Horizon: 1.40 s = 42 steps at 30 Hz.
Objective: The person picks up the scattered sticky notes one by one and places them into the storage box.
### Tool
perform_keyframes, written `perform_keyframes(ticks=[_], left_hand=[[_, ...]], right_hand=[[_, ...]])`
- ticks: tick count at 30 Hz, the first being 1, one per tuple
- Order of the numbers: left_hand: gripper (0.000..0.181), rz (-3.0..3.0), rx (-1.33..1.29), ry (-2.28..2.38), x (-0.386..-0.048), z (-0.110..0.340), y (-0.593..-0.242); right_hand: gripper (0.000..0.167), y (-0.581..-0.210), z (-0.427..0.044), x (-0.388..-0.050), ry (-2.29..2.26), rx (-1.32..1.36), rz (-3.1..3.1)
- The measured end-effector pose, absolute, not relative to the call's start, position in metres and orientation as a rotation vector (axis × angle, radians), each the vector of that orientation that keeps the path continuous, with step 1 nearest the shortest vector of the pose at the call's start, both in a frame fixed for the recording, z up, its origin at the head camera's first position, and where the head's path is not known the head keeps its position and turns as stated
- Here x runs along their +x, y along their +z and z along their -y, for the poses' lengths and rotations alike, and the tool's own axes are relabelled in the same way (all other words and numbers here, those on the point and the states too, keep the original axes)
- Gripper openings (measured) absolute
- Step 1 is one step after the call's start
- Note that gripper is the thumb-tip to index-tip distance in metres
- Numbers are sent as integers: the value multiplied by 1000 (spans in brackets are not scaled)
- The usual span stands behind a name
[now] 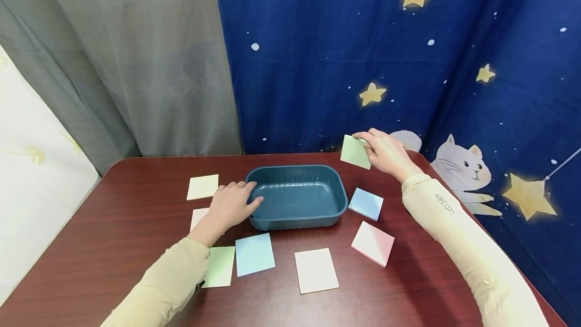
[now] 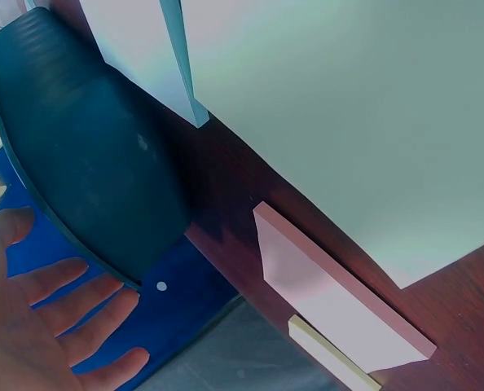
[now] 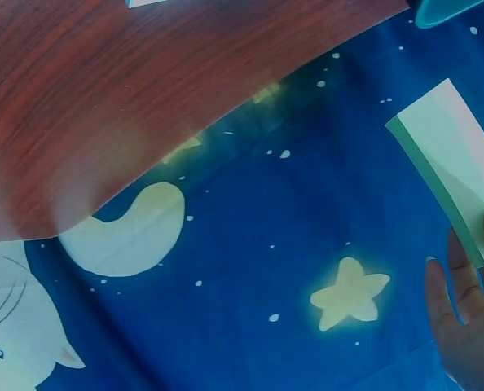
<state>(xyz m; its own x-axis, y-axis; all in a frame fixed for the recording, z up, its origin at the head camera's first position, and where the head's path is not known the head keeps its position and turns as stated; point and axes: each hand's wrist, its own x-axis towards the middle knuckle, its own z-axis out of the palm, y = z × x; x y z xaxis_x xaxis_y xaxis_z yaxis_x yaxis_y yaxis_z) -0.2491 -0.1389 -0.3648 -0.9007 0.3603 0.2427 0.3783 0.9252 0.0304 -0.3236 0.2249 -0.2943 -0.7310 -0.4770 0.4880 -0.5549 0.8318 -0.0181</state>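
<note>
A pad of green sticky notes (image 1: 353, 153) is pinched by my right hand (image 1: 387, 154), raised above the table's far right edge. The right wrist view shows that pad (image 3: 450, 167) edge-on between thumb and fingers. My left hand (image 1: 230, 204) is at the left end of a dark teal plastic tub (image 1: 295, 224), fingertips at its rim. Its fingers look loosely extended in the left wrist view, around no object. Inside, the tub shows only its bare floor. A blue pad (image 1: 365, 203) and a pink pad (image 1: 373, 243) lie right of the tub.
Left of the tub are a pale yellow pad (image 1: 202, 187) and a partly hidden pink pad (image 1: 198, 217). Nearer me lie a green pad (image 1: 221, 266), a light blue pad (image 1: 255, 255) and a whitish pad (image 1: 316, 270). Curtains (image 1: 317, 64) hang behind the brown table (image 1: 136, 216).
</note>
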Motion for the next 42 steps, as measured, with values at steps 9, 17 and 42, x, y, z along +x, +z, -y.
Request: perform_keyframes(ticks=[9, 17, 42], left_hand=[[49, 2839, -553, -112, -249, 138, -364], [48, 2839, -551, -123, -248, 137, -362], [50, 2854, -544, -104, -247, 137, -363]], right_hand=[[34, -285, -208, -316, 202, 810, 2527], [34, -280, -193, -313, 215, 885, 2479], [36, -297, -152, -302, 230, 1108, 2474]])
